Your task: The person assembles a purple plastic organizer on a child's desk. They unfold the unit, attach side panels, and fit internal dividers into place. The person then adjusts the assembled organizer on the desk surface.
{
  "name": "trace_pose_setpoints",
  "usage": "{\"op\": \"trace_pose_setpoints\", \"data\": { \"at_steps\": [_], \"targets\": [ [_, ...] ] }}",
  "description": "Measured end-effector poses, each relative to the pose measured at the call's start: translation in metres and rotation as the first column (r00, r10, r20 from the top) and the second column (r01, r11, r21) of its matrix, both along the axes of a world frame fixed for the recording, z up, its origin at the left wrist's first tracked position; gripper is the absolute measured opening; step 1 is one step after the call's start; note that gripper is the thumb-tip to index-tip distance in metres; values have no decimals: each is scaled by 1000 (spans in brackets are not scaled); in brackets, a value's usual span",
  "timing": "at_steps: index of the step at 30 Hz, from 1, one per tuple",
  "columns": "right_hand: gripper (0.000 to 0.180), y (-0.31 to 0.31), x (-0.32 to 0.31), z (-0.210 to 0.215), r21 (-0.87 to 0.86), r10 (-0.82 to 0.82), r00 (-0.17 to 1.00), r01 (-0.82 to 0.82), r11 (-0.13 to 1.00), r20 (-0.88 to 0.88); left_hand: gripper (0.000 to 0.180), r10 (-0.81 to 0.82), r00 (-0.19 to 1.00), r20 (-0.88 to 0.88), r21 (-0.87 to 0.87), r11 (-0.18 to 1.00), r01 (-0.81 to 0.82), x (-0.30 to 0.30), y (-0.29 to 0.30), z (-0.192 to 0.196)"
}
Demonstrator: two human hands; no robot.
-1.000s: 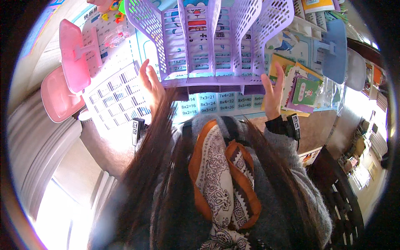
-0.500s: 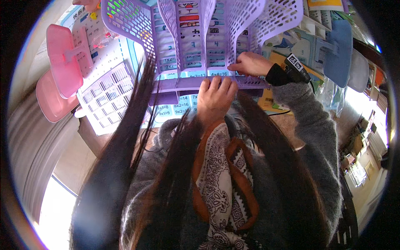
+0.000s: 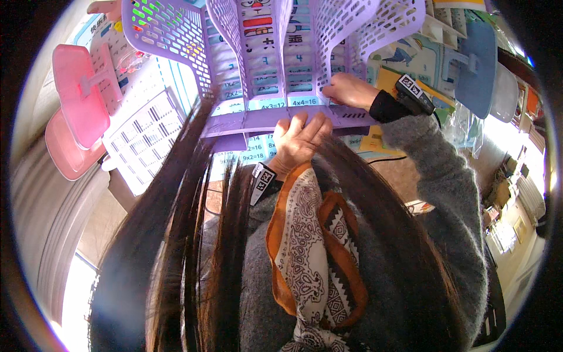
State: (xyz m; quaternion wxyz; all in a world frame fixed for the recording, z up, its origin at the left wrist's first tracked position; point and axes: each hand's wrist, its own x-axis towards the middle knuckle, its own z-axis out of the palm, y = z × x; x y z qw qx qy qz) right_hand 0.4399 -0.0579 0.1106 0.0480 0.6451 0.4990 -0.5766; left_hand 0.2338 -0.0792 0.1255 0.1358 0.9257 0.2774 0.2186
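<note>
A purple plastic desk organizer (image 3: pixel 275 121) with tall perforated dividers stands in front of me, over a printed multiplication mat. My left hand (image 3: pixel 298 139) curls its fingers over the organizer's long front panel, near its middle. At the foot of a right-hand divider (image 3: pixel 333 58), my right hand (image 3: pixel 350 92) has its fingers bent and closed against the purple plastic. Its fingertips are partly hidden there. The mat (image 3: pixel 261 145) shows between the dividers and below the front panel. Each wrist carries a small black-and-white marked device.
Pink plastic bookends (image 3: pixel 82 102) stand at the left beside a white sheet with a black pattern (image 3: pixel 143 141). At the right are a blue bookend (image 3: pixel 476 73), clear plastic wrapping (image 3: pixel 469 132) and yellow paper. My long hair and knotted scarf (image 3: pixel 305 246) hang across the lower view.
The organizer appears slightly farther left and more tilted in view. Both hands keep their places on it. The left wrist device has come into sight from behind hair.
</note>
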Motion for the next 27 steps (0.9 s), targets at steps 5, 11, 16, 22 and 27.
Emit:
{"op": "trace_pose_setpoints", "data": {
  "at_steps": [5, 11, 16, 22, 27],
  "targets": [
    [39, -3, 1, 1, 78, 89, 996, -88, 993, -6, 23, 16, 996, 84, 25, 1000, -18, 7, -1, -4],
    [41, -2, -2, 4, 135, 42, 999, -45, 990, 22, 32, 10, 1000, 4, 107, 994, -10, 5, -8, -10],
    [41, -5, 0, 2, 15, -77, 997, 78, 997, -23, 32, 8, 1000, -30, 124, 992, -4, 2, -7, -12],
    [50, 8, -7, -7, -57, -102, 992, 107, 993, 78, 33, 132, 988, -75, -129, 982, -141, -1, -6, 13],
    [43, 16, -17, -12, -135, -67, 996, 75, 988, 59, 22, 172, 976, -132, -892, 409, -192, -8, -26, 45]
  ]
}}
